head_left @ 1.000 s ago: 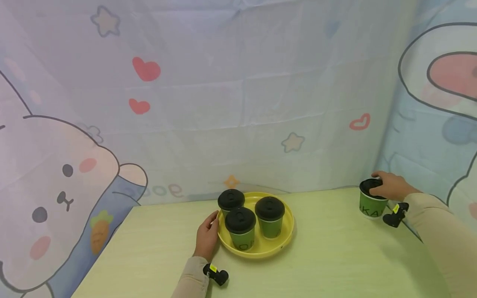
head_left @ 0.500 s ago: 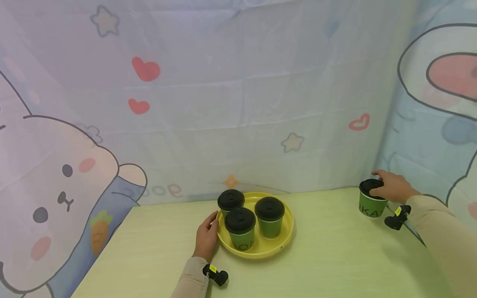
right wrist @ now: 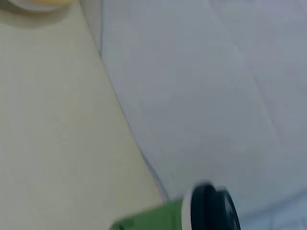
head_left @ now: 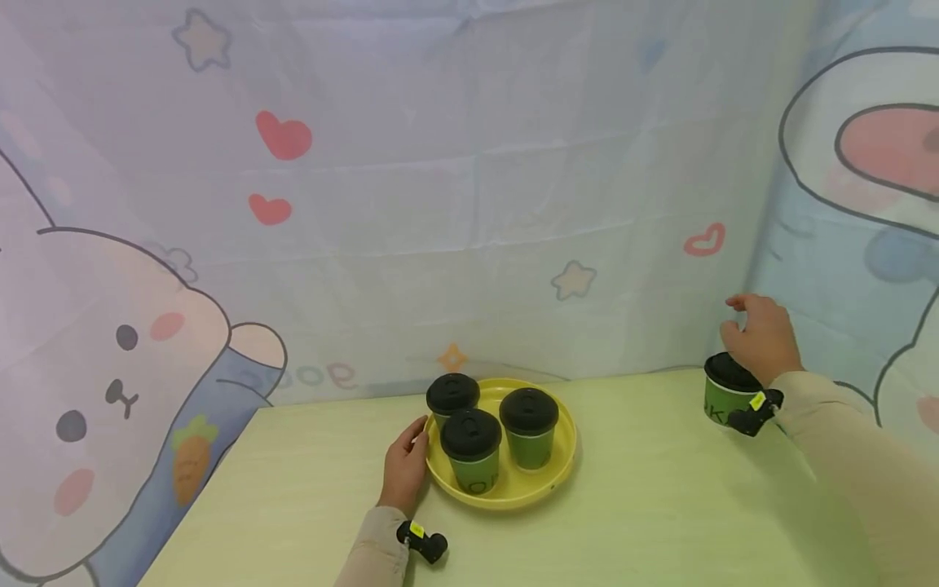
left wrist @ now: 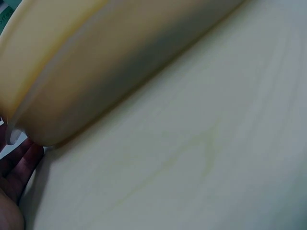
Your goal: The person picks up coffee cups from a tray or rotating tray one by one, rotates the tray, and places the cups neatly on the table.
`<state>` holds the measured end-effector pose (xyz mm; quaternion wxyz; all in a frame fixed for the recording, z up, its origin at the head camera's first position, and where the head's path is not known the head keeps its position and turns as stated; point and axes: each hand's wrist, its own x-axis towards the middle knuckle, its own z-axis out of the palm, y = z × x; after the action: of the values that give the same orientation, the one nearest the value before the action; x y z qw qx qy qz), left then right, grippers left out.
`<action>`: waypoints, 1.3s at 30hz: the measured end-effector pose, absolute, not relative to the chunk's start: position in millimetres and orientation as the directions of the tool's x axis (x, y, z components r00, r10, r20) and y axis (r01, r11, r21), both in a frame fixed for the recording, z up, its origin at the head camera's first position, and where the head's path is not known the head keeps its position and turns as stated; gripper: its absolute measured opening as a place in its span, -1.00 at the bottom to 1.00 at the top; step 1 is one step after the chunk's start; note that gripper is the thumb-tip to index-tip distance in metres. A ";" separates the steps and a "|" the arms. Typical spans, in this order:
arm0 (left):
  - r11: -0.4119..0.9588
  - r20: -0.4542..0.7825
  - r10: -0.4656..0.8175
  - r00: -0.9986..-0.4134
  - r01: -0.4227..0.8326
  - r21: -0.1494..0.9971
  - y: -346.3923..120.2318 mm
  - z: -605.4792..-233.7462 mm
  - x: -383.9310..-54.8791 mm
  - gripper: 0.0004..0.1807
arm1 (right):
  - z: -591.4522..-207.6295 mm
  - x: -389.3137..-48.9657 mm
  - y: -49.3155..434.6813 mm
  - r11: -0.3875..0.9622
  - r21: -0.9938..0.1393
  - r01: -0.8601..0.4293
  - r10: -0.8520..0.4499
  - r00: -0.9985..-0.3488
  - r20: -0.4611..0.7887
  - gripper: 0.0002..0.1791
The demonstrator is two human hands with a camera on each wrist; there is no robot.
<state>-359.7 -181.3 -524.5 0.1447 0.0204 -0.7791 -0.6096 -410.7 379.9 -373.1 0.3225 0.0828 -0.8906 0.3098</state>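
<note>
A round yellow tray (head_left: 539, 493) sits on the table, bearing three green paper cups with black lids: a rear-left cup (head_left: 452, 395), a front cup (head_left: 473, 465) and a right cup (head_left: 530, 432). My left hand (head_left: 403, 469) touches the tray's left edge; in the left wrist view its fingers (left wrist: 21, 165) lie against the outside beneath the rim. At the far right, another lidded green coffee cup (head_left: 722, 399) stands upright, partly hidden by my right hand and wrist. My right hand (head_left: 765, 336) is raised above its lid, fingers loosely bent, holding nothing. The right wrist view shows that cup (right wrist: 165, 218) at the bottom edge.
A pale yellow-green table (head_left: 631, 505) meets a printed cloth backdrop (head_left: 513, 204) behind the cups. A second cloth (head_left: 866, 269) hangs close by on the right. Each wrist carries a small black camera (head_left: 423, 540).
My right hand has let go of the far-right cup's lid and risen above it. The cup stays in place. My left hand and the tray stay put.
</note>
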 end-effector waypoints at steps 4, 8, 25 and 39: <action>0.264 0.202 -0.213 -0.956 0.143 0.954 -181.5 -524.7 -357.8 -0.54 | -372.9 -413.3 341.4 0.744 -0.516 -0.424 0.015 -0.761 0.648 -0.57; 0.265 0.211 -0.212 -0.954 0.152 0.952 -181.3 -523.7 -359.5 -0.55 | -373.4 -412.5 298.4 0.700 -0.535 -0.474 -0.034 -0.770 0.637 -0.59; 0.256 0.210 -0.198 -0.957 0.156 0.954 -181.9 -525.0 -361.3 -0.53 | -443.3 -408.0 217.4 0.541 -0.767 -0.345 -0.141 -0.936 0.322 -0.47; 0.250 0.199 -0.201 -0.959 0.146 0.957 -181.8 -525.9 -359.9 -0.52 | -507.0 -399.3 198.0 0.274 -0.945 -0.176 -0.254 -0.961 0.106 -0.47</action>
<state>-359.9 -181.8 -525.9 0.1420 0.0177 -0.7777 -0.6121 -399.3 198.0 -507.0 -0.0332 0.1349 -0.7974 0.5872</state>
